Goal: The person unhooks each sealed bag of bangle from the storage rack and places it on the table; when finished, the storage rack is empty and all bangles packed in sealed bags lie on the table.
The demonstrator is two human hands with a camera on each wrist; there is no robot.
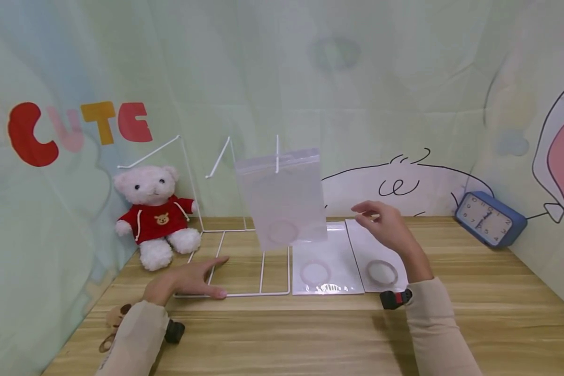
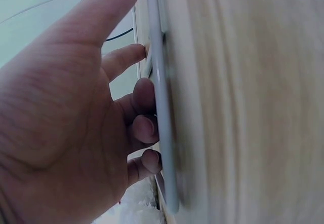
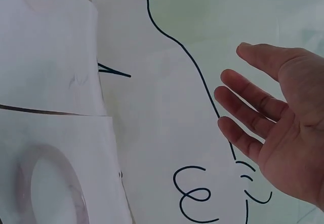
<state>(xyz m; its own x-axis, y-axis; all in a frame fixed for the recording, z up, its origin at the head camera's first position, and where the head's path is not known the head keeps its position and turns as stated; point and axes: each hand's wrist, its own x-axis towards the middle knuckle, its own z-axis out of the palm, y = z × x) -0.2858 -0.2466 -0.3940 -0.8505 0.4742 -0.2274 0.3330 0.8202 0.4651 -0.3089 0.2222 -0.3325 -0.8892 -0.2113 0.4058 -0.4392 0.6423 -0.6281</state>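
A white wire display rack (image 1: pixel 274 295) stands on the table, with several hooks rising at its back. My left hand (image 1: pixel 192 277) rests on the rack's base, thumb and index finger spread apart. Seen from the left wrist, its fingers (image 2: pixel 144 95) touch down beside the white wire (image 2: pixel 161 87). From the rack's right hook hangs a clear zip bag (image 1: pixel 282 198), slightly tilted, with a pale pink bangle (image 1: pixel 295 233) low inside. My right hand (image 1: pixel 385 224) hovers right of that bag, apart from it, fingers loosely bent around nothing.
Two more bags lie side by side right of the rack: a bag with a pale bangle (image 1: pixel 329 272) and one with a darker bangle (image 1: pixel 395 272). A teddy bear (image 1: pixel 157 219) in red sits left; a blue clock (image 1: pixel 514 222) stands far right. Behind hangs a printed curtain (image 1: pixel 282 78).
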